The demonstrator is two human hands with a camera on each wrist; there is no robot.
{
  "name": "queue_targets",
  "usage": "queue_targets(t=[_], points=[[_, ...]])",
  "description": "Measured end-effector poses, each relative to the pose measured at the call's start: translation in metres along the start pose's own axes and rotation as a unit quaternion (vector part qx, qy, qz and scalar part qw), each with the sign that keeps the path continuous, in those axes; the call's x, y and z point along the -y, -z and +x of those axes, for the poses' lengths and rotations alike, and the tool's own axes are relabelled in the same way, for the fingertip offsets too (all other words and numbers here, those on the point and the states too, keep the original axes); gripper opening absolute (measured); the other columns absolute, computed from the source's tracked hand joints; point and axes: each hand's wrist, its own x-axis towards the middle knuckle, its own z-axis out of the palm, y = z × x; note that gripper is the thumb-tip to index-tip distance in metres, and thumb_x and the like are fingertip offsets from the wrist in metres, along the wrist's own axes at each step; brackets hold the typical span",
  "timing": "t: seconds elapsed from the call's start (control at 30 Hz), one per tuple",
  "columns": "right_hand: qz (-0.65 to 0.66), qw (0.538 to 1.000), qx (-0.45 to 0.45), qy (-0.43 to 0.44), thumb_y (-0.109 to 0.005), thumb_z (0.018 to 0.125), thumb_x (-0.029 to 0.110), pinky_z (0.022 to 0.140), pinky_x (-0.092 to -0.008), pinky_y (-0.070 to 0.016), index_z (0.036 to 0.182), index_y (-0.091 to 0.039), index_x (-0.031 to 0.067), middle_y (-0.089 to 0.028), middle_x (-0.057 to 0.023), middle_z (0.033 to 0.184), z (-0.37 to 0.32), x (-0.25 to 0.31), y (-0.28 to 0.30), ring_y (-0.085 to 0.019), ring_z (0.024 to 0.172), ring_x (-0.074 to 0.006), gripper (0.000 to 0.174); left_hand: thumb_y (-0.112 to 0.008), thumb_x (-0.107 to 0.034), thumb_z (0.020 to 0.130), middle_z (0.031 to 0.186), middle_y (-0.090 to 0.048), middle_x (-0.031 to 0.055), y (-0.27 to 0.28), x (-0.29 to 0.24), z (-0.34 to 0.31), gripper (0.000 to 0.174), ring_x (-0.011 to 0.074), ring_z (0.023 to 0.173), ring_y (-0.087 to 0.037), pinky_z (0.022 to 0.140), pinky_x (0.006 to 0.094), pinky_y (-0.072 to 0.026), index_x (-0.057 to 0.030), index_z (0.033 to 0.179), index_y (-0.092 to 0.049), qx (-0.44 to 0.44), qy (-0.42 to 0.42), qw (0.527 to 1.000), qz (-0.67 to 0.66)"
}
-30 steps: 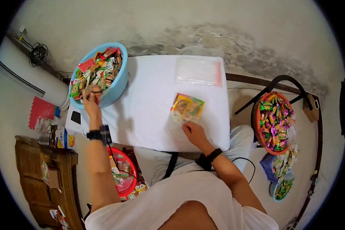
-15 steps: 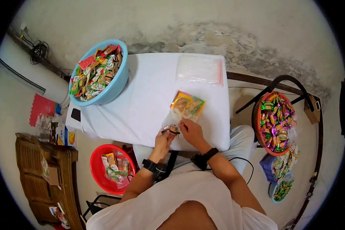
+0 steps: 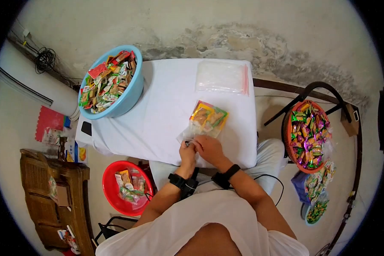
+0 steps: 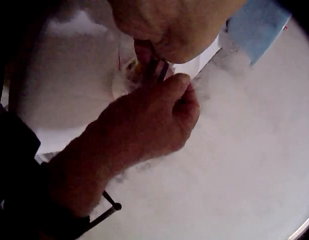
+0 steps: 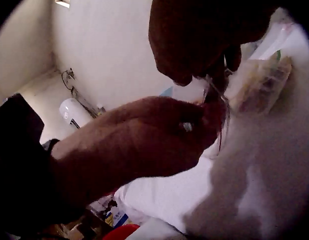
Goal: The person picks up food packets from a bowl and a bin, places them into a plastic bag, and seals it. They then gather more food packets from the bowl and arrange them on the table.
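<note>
A clear plastic bag (image 3: 182,133) lies near the front of the white-covered table, its colourful snack packets (image 3: 207,117) showing at the far end. At the bag's near end my left hand (image 3: 187,154) holds a small snack packet (image 3: 187,144), mostly covered by the fingers. Close beside it, my right hand (image 3: 210,148) pinches the bag's edge between thumb and fingers. The hands overlap at the bag's mouth in both wrist views. From the right wrist, the filled end of the bag (image 5: 264,85) shows beyond the fingertips.
A blue basin (image 3: 134,96) heaped with packets stands at the table's left. Flat clear bags (image 3: 221,77) lie at the back right. A red basin (image 3: 111,198) sits on the floor at left; an orange basket (image 3: 289,151) of wrapped snacks stands at right.
My left hand has come from the blue basin, rightward and toward me, to the bag's mouth, bringing small packets. My right hand has shifted slightly left, closer to it.
</note>
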Motion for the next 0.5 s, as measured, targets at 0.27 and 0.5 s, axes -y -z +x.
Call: queue_targets(t=[0.27, 0.5], points=[[0.026, 0.997, -0.065, 0.036, -0.058, 0.080, 0.015, 0.061, -0.0388, -0.0469, 0.087, -0.056, 0.0079, -0.060, -0.0103, 0.080, -0.003, -0.002, -0.003, -0.058, 0.074, -0.0301, 0.010, -0.045, -0.004, 0.086, 0.100, -0.059, 0.0106, -0.011, 0.004, 0.029, 0.029, 0.0195, 0.086, -0.058, 0.076, 0.0296, -0.0489, 0.0009, 0.114, -0.050, 0.000, -0.098, 0.993, 0.070], [0.023, 0.993, -0.108, 0.048, -0.058, 0.080, 0.016, 0.060, -0.0387, -0.0469, 0.085, -0.057, 0.0077, -0.059, -0.0098, 0.079, -0.002, -0.009, -0.006, -0.058, 0.073, -0.0296, 0.009, -0.035, -0.017, 0.092, 0.108, -0.056, 0.0145, -0.011, 0.017, 0.036, 0.032, 0.0239, 0.094, -0.057, 0.080, 0.0332, -0.0489, 0.0006, 0.117, -0.046, 0.221, 0.011, 0.974, -0.049]])
